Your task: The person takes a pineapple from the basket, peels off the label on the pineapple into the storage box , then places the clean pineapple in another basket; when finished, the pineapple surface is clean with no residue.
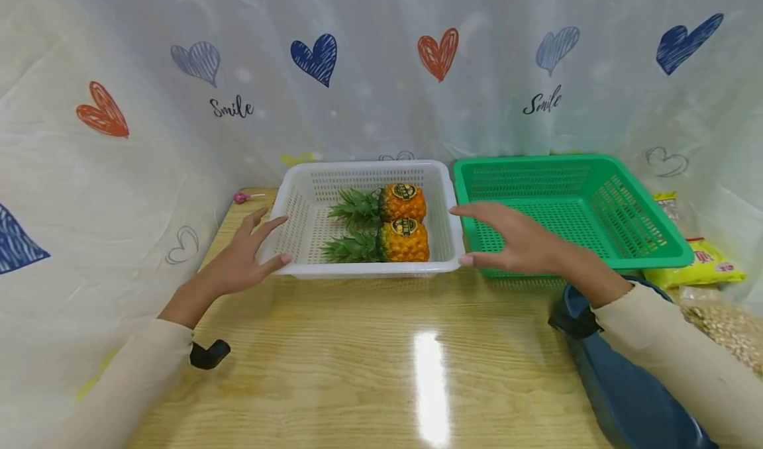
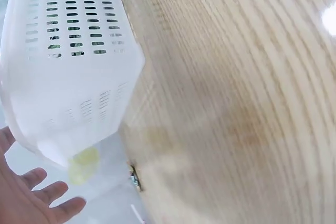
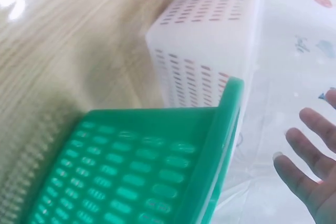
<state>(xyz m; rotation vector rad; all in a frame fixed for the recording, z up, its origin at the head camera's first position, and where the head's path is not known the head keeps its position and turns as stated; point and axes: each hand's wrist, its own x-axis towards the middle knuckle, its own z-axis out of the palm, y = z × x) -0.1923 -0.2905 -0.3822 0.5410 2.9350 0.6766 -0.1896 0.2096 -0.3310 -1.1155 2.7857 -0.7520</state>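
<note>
Because white basket is lying broadside, pineapples inside, your left hand and right hand are flanking its ends, fingers apart, perhaps touching rim.

Along edges of wooden table
With pink round-headed lollipop at far-left corner, yellow plastic packet toward right edge.

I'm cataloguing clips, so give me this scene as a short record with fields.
Surface: wooden table
Container: white basket
Contents: two pineapples, side by side, leaves pointing left
Left hand: fingers spread, at white basket's left end
Right hand: fingers spread, at white basket's right end
Basket contact: cannot tell
Neighbour: green basket, right of the white one
</note>
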